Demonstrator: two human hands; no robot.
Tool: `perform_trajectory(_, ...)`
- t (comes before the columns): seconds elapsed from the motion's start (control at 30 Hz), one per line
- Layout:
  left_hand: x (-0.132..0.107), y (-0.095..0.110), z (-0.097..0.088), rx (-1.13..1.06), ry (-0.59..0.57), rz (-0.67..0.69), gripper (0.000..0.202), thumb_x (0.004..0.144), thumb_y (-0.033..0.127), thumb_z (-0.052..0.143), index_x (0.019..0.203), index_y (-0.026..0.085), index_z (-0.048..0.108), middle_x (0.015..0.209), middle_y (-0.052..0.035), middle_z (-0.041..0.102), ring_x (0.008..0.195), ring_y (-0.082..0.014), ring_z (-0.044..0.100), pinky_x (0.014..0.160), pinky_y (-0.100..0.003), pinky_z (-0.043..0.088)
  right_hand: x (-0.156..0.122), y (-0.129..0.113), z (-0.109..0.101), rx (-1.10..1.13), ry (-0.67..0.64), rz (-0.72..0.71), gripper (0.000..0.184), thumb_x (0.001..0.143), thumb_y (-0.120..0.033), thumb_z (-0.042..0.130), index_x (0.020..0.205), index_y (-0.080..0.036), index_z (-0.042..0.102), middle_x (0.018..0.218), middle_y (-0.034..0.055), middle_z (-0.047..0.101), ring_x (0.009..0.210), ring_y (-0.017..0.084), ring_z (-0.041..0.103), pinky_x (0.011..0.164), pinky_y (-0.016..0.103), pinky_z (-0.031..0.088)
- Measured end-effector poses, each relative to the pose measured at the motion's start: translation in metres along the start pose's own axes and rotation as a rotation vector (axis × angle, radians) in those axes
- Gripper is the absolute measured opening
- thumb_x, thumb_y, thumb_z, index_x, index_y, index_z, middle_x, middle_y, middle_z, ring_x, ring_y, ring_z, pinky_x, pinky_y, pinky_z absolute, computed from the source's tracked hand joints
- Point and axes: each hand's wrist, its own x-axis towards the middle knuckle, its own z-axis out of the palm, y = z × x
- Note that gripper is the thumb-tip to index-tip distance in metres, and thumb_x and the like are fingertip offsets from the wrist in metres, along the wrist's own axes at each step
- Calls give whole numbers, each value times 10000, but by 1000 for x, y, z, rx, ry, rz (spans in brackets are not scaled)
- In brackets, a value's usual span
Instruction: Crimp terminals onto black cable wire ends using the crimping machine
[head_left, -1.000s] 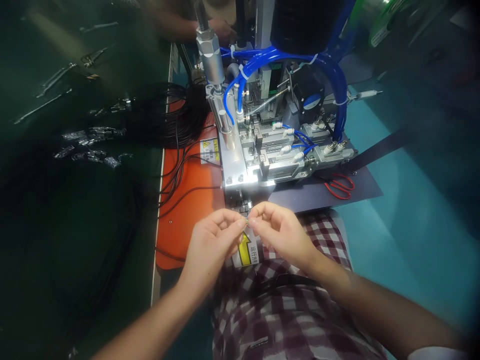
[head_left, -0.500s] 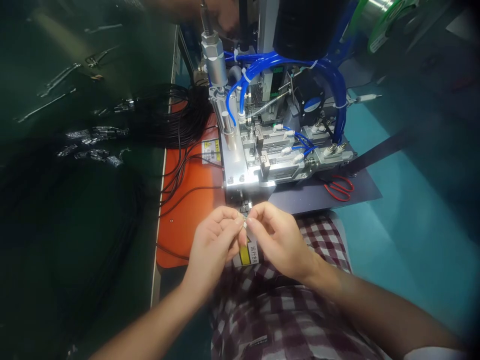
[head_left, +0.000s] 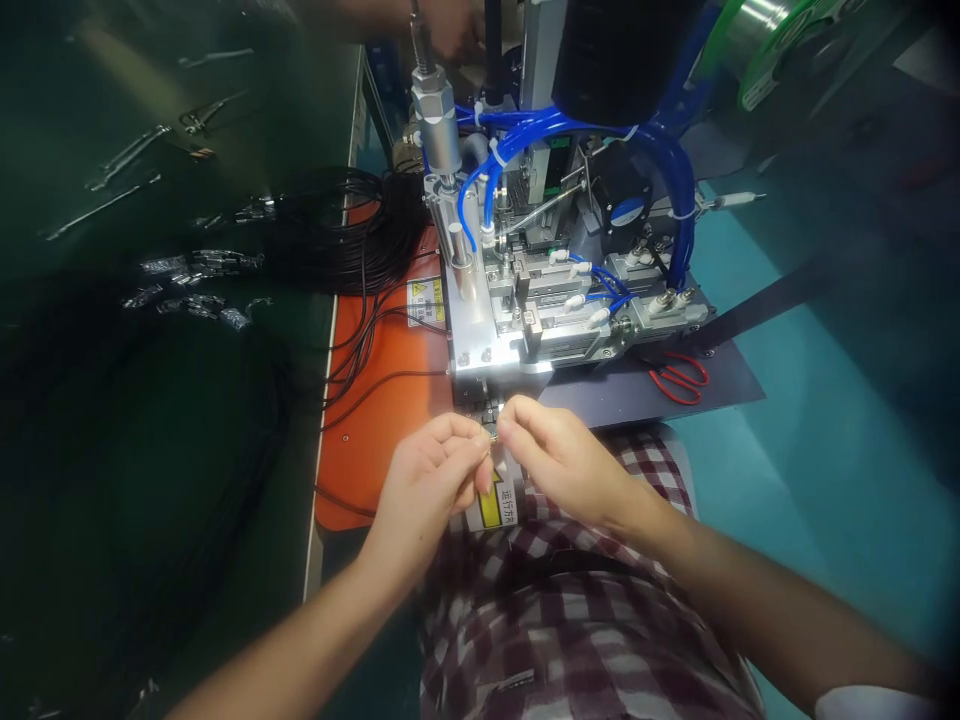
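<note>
My left hand [head_left: 431, 485] and my right hand [head_left: 559, 462] meet fingertip to fingertip just in front of a small metal machine [head_left: 525, 300]. Both pinch a tiny metal part [head_left: 493, 436] between thumb and forefinger; its shape is too small to make out. Under the hands lies a white label with a yellow arrow [head_left: 495, 505]. Right behind the fingertips sits a dark fixture [head_left: 484, 408] at the machine's front edge.
Blue air hoses [head_left: 570, 125] loop over the machine. Black cables [head_left: 352, 250] coil on an orange mat [head_left: 375, 400] at left. Red scissors [head_left: 679, 375] lie at right on a dark sheet. Small bagged parts [head_left: 191, 285] lie further left. Another person's hand [head_left: 442, 20] shows at the top.
Both hands have shifted slightly forward, closer to the machine's front edge, still pinching the tiny part. The view has drifted a little.
</note>
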Motion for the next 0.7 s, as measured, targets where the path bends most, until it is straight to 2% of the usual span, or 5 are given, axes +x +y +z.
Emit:
perform_trajectory(0.1, 0, 1, -1, 25, -21, -22, 199, 877, 288, 567, 740, 151, 519, 540, 41, 548, 422, -20, 308, 410, -139, 209, 2, 0, -4, -80, -41, -133, 207, 941, -221, 458, 736, -200, 449, 637, -48, 456, 575, 98, 408, 556, 248, 301)
perform_trajectory(0.2, 2, 3, -4, 49, -69, -67, 205, 867, 305, 582, 738, 152, 540, 528, 44, 534, 434, -27, 332, 409, -134, 215, 4, 5, -5, 12, -76, -224, 179, 926, -179, 466, 747, -196, 461, 627, -54, 425, 561, 94, 381, 555, 244, 307)
perform_trajectory(0.37, 7, 8, -6, 161, -50, -32, 194, 830, 346, 641, 796, 156, 622, 562, 43, 543, 428, -31, 354, 402, -147, 254, 5, 15, 1, 363, -24, -130, 206, 937, -205, 463, 731, -195, 452, 660, -40, 423, 585, 99, 381, 545, 236, 330)
perform_trajectory(0.53, 10, 3, -9, 460, 64, 270, 83, 821, 245, 654, 871, 180, 644, 729, 9, 618, 628, -103, 561, 553, -198, 440, 7, 20, 1, 428, 26, -1, 216, 943, -234, 473, 731, -191, 459, 642, -48, 396, 568, 97, 337, 524, 241, 299)
perform_trajectory(0.7, 17, -12, -20, 918, 120, 768, 137, 888, 121, 544, 964, 169, 647, 873, -39, 618, 799, -137, 586, 702, -237, 475, 10, 32, 0, 448, 57, 88, 235, 940, -299, 486, 732, -190, 465, 624, -54, 383, 548, 97, 315, 506, 245, 278)
